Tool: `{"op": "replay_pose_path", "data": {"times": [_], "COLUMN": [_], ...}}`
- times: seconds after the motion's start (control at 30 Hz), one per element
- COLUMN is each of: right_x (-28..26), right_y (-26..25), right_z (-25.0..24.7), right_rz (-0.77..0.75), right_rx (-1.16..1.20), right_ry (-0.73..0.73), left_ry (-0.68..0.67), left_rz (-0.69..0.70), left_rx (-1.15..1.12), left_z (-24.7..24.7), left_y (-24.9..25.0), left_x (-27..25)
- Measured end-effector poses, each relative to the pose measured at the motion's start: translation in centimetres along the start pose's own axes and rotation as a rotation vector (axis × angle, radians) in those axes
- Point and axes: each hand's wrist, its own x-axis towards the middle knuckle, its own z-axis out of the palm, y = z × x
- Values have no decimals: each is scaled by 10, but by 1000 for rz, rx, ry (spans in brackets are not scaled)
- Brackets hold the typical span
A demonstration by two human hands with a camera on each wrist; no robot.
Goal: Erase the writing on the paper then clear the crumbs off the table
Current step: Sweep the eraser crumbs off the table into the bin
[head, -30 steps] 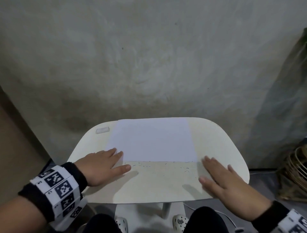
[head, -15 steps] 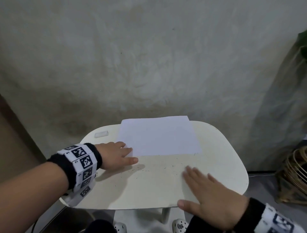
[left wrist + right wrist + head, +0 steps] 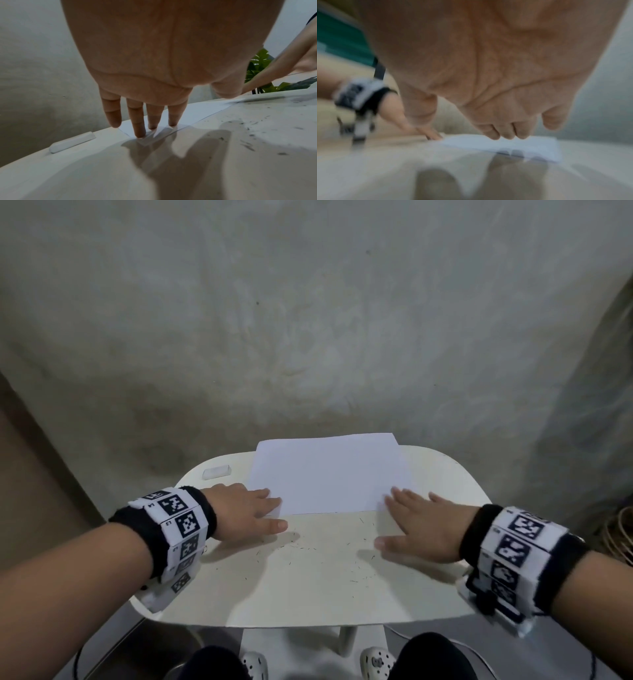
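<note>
on a small cream table [image 3: 442, 474], both hands lie flat w/ fingers straight, holding nothing. left hand [image 3: 245, 513] is palm down at the near-left corner of the paper [image 3: 329, 474]; left wrist view shows its fingertips [image 3: 139, 133] pressing on that corner, the little finger just off the sheet's edge, thumb out to the side over bare table. right hand [image 3: 419, 523] is palm down at the near-right corner, fingers spread; in the right wrist view, which is blurred, its fingertips [image 3: 494, 134] sit at the paper's near edge, and i can't tell if they touch or hover just above.

paper is a plain white sheet, lying flat on the far half of the table, its far edge sticking out a bit past the table's back edge. no writing can be made out on it from the head view.

crumbs [image 3: 356, 571], small dark flecks, are scattered over the near half of the table betw. the two hands and toward the person, thickest in the middle and right.

white eraser [image 3: 215, 472] lies on the far-left corner of the table, left of the paper & apart from it, just beyond the left hand.

both wrists wear black bands w/ black-and-white square markers [image 3: 178, 529]. behind the table is a grey mottled wall [image 3: 308, 320]. a woven basket [image 3: 616, 535] shows at the right edge, and green leaves [image 3: 257, 67] appear in the left wrist view. below the table edge: dark knees & white shoes [image 3: 255, 664].
</note>
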Motion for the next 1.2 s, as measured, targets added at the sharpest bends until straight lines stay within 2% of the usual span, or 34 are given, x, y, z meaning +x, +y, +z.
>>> {"op": "replay_pose_path", "data": {"times": [0.03, 0.13, 0.17, 0.3, 0.33, 0.43, 0.47, 0.57, 0.6, 0.7, 0.73, 0.83, 0.87, 0.9, 0.97, 1.0, 1.03, 1.07, 1.13, 1.17, 1.2], "right_x": [2, -5, -6, 24, 27, 26, 28, 37, 36, 31, 36, 56, 58, 56, 41, 39, 46, 54, 67, 70, 68], "right_y": [-2, -30, -38, -35, -39, -64, -68, -70, -73, -88, -88, -76, -76, -77, -78, -72, -61, -46, -22, -18, -21], "right_z": [3, 14, 8, -11, -9, -4, -9, -15, -15, -21, -28, -29, -24, -21, -26, -33, -40, -45, -45, -37, -26], "right_rz": [-1, -231, -266, -98, -105, -261, -271, -118, -120, -277, -283, -103, -98, -168, -363, -367, -304, -176, 89, 127, 89], "right_rx": [-50, -95, -64, -90, -116, -134, -102, -106, -122, -115, -68, -106, -132, -144, -78, 3, 71, 57, -54, -77, -101], "right_ry": [14, -132, -150, 35, 43, -95, -108, 11, 10, -159, -161, 38, 56, 17, -149, -181, -123, -22, 105, 86, 53], "left_ry": [-2, -9, -9, -11, -12, -13, -12, -17, -18, -17, -15, -18, -19, -19, -14, -11, -11, -14, -15, -15, -15], "left_rz": [2, 3, 4, -1, -2, -4, -4, -11, -12, -10, -9, -11, -10, -7, 2, 7, 11, 14, 15, 14, 14], "left_rx": [1, 6, 12, 46, 55, 55, 53, 60, 65, 82, 87, 103, 105, 107, 105, 107, 110, 113, 117, 117, 118], "left_z": [-1, -2, -2, -6, -7, -8, -8, -10, -11, -13, -14, -14, -14, -15, -15, -15, -15, -15, -15, -15, -16], "left_y": [0, -2, -2, -2, -2, -1, -2, -2, -2, -2, -2, -3, -2, -2, -3, -4, -4, -4, -3, -2, -3], "left_x": [0, 3, 4, 10, 11, 14, 15, 17, 17, 17, 17, 16, 16, 15, 15, 15, 15, 14, 14, 14, 14]}}
